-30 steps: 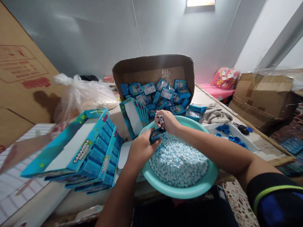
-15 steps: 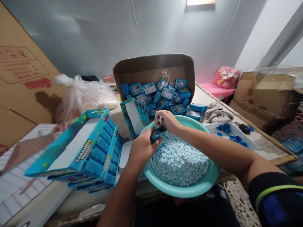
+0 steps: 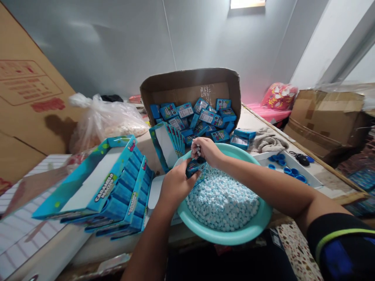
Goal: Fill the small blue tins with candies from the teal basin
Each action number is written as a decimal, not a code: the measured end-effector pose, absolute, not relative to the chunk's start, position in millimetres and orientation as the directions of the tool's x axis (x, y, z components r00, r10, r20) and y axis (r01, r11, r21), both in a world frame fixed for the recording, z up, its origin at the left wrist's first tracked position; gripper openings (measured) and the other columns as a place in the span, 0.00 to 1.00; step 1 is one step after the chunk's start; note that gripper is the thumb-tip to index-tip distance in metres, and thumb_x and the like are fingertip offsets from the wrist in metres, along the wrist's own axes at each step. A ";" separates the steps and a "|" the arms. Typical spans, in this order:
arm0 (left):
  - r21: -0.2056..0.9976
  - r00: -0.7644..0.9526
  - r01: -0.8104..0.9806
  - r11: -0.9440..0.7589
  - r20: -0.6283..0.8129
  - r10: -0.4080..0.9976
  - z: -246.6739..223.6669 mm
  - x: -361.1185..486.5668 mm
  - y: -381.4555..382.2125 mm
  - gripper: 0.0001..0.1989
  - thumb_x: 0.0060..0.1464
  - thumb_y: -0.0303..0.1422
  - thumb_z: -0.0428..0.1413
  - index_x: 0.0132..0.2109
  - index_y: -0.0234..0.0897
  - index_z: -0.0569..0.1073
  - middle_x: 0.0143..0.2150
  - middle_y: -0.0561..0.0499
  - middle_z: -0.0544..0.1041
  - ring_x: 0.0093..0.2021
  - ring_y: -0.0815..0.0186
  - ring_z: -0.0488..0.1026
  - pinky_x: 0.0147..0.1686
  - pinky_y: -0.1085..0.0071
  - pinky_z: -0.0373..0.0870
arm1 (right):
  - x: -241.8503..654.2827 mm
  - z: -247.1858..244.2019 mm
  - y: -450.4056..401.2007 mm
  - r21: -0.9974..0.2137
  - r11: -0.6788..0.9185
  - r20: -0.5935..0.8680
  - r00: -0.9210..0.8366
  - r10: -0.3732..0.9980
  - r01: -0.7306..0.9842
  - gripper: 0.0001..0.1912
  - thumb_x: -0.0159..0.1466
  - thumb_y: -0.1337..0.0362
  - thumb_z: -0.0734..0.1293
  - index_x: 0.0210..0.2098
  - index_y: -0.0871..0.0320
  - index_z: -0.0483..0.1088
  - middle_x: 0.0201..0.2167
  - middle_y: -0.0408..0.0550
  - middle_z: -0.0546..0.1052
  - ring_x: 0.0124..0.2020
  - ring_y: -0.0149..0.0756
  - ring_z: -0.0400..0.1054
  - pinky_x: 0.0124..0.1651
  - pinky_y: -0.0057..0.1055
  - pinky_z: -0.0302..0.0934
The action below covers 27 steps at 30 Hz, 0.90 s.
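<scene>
My left hand (image 3: 177,181) is closed around a small blue candy box (image 3: 192,168), tilted over the near-left part of a turquoise basin (image 3: 187,226). Just above that box, my right hand (image 3: 206,150) is closed on a few small pale candies (image 3: 198,149), its curled fingers close to the box's upper end. A heap of white and light-blue candies (image 3: 225,199) fills the basin. Behind it, a cardboard box (image 3: 187,80) lies with its opening toward me, holding many blue candy boxes (image 3: 211,116).
Stacked blue display trays (image 3: 117,191) stand at left, with more upright display trays (image 3: 166,142) behind the basin. At right are a grey cloth (image 3: 268,140) and a white tray (image 3: 313,180) with blue caps. A plastic bag (image 3: 108,117) sits back left.
Hardly anything differs. Both hands keep their places over the basin, and the view has shifted very slightly.
</scene>
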State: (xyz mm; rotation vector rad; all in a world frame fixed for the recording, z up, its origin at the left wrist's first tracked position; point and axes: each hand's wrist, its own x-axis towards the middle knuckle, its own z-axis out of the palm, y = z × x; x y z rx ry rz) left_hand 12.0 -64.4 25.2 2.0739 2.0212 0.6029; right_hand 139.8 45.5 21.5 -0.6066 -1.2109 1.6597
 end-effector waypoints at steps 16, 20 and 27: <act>0.423 -0.081 0.906 0.001 0.170 0.982 23.0 12.9 -64.6 0.24 0.60 0.46 0.57 0.61 0.47 0.72 0.48 0.46 0.83 0.49 0.48 0.80 0.42 0.63 0.71 | 140.3 23.6 42.4 -0.907 -0.018 0.196 -0.458 0.867 -0.421 0.10 0.53 0.57 0.67 0.24 0.59 0.69 0.20 0.42 0.71 0.22 0.33 0.69 0.27 0.29 0.62; 0.429 -0.093 0.903 0.001 0.193 0.977 22.6 12.6 -64.5 0.25 0.59 0.45 0.58 0.61 0.45 0.72 0.51 0.44 0.82 0.51 0.49 0.79 0.44 0.63 0.72 | 140.8 26.4 41.0 -0.914 0.006 0.210 -0.459 0.863 -0.406 0.08 0.52 0.59 0.66 0.24 0.59 0.70 0.21 0.43 0.72 0.24 0.32 0.69 0.29 0.29 0.62; 0.452 -0.104 0.892 -0.001 0.207 0.973 22.0 11.5 -63.3 0.25 0.60 0.45 0.57 0.61 0.43 0.72 0.50 0.44 0.82 0.49 0.50 0.80 0.44 0.63 0.73 | 142.2 28.3 40.3 -0.922 0.043 0.236 -0.470 0.851 -0.385 0.08 0.52 0.60 0.67 0.24 0.59 0.72 0.22 0.44 0.73 0.26 0.33 0.69 0.34 0.30 0.62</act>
